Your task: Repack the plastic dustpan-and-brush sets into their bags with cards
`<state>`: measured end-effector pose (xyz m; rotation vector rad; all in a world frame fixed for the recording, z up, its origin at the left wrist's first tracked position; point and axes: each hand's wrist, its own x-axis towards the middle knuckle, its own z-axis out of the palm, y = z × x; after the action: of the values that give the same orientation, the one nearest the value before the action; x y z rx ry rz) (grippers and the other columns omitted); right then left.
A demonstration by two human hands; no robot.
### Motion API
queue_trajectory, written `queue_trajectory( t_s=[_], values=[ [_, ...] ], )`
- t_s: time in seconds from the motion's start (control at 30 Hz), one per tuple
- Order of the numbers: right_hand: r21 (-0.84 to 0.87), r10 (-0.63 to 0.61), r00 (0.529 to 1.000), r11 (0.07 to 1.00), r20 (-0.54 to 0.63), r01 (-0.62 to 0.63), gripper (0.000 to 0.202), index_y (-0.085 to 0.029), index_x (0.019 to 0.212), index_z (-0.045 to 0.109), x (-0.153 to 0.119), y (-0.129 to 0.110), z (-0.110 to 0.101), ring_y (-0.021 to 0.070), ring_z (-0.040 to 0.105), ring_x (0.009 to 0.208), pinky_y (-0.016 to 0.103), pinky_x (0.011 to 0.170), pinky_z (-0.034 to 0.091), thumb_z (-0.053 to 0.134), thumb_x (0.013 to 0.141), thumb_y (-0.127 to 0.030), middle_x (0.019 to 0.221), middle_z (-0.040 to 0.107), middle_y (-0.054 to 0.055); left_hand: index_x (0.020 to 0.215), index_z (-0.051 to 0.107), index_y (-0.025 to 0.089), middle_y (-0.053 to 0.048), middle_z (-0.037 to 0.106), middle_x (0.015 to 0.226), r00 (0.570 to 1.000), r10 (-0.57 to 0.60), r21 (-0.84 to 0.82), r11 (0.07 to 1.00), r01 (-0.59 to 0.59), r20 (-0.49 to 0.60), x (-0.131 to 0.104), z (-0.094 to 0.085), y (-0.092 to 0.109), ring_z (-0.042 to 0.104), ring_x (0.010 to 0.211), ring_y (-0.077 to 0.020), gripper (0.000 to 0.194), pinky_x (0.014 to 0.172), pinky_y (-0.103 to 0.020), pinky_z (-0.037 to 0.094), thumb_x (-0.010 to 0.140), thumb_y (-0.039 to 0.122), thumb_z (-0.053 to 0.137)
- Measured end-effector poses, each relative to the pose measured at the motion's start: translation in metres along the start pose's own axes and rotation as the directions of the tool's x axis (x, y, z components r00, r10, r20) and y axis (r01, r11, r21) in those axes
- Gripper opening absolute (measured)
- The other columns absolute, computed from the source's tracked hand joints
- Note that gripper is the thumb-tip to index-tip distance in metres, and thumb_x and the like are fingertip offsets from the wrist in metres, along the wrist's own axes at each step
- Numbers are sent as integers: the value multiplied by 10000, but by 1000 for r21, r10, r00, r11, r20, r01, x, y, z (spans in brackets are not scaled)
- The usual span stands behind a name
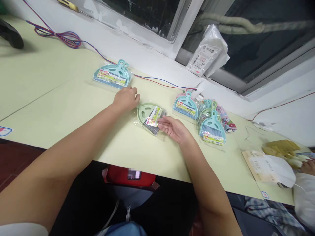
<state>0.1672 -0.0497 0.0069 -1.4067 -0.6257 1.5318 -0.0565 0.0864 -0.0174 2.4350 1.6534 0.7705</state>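
A green dustpan and brush set [148, 114] in a clear bag lies on the pale table between my hands. My right hand [172, 128] touches its labelled right end, fingers around the edge of the bag. My left hand [126, 98] is at the handle end, fingers bent; whether they grip the bag is hard to make out. Just beyond my left hand lies a bagged blue dustpan set [113, 74]. To the right are another blue set [186, 105] and a pile with a blue set [213, 128] on top of a green one.
Red and blue cable [66, 38] runs along the wall. A plastic-wrapped packet [205, 54] leans at the window. A screwdriver [69, 5] lies on the sill. At the right edge are a paper bag [264, 167], yellow items and another person's hand.
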Motion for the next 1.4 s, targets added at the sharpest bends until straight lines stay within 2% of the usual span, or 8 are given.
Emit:
queue_trajectory(
  t_s=[0.07, 0.2, 0.73, 0.87, 1.03, 1.23, 1.33, 1.4],
  values=[
    [15, -7, 1000, 1000, -14, 7, 165, -118, 872, 683, -1, 0, 1, 131, 724, 675, 213, 692, 641, 580, 997, -150, 890, 771, 115, 1111, 722, 175, -148, 673, 1186, 974, 220, -69, 972, -224, -57, -3, -3, 8, 573, 1153, -314, 350, 1028, -434, 442, 965, 344, 452],
    [16, 7, 1000, 1000, 4, -7, 169, -110, 872, 680, -2, 2, 3, 140, 726, 668, 222, 669, 641, 581, 999, -161, 860, 761, 110, 1122, 745, 219, -91, 703, 1169, 851, 510, -243, 847, -472, 123, -10, 3, 24, 584, 1161, -281, 335, 1037, -396, 441, 934, 271, 472],
    [-34, 51, 996, 998, 70, -49, 206, -112, 859, 698, 1, 4, 3, 144, 739, 681, 230, 688, 635, 591, 1008, -207, 804, 751, 97, 1119, 789, 256, -65, 709, 1223, 798, 568, -246, 818, -520, 201, -11, 18, 28, 606, 1152, -269, 412, 1033, -415, 409, 904, 196, 443],
    [-211, 4, 996, 977, 84, 14, 200, -136, 885, 688, 5, 2, -4, 178, 750, 703, 285, 650, 639, 641, 986, -303, 889, 775, 126, 1117, 796, 265, -67, 708, 1216, 791, 576, -230, 814, -534, 204, -11, 18, 28, 605, 1146, -273, 423, 1028, -417, 409, 888, 187, 449],
    [-636, -348, 926, 750, -144, 183, 269, -187, 807, 649, 23, 1, -28, 136, 640, 520, 239, 446, 485, 628, 966, -403, 782, 742, 59, 1108, 801, 256, -75, 712, 1201, 786, 586, -228, 807, -545, 197, -13, 17, 29, 605, 1131, -279, 423, 1010, -425, 414, 890, 195, 444],
    [-924, -482, 871, 367, -94, 103, 359, -208, 729, 669, 34, -3, -50, 159, 638, 641, 250, 592, 421, 563, 955, -467, 768, 748, 53, 1128, 789, 275, -77, 695, 1241, 808, 557, -240, 825, -512, 193, -14, 10, 31, 567, 1206, -293, 396, 1047, -453, 376, 903, 232, 466],
    [-971, -488, 866, 238, -108, 13, 420, -212, 668, 656, 34, -7, -55, 193, 648, 702, 273, 635, 408, 556, 947, -510, 737, 739, 75, 1234, 736, 249, -88, 659, 1309, 873, 478, -234, 864, -447, 99, -11, -2, 26, 550, 1237, -299, 406, 1071, -452, 378, 928, 285, 472],
    [-969, -434, 892, 246, -124, -15, 474, -209, 617, 640, 35, -7, -57, 190, 630, 622, 283, 613, 414, 547, 948, -537, 640, 704, 79, 1254, 712, 217, -114, 647, 1316, 948, 318, -185, 932, -313, -4, -7, -10, 18, 548, 1242, -315, 408, 1067, -453, 393, 949, 316, 459]
  ],
)
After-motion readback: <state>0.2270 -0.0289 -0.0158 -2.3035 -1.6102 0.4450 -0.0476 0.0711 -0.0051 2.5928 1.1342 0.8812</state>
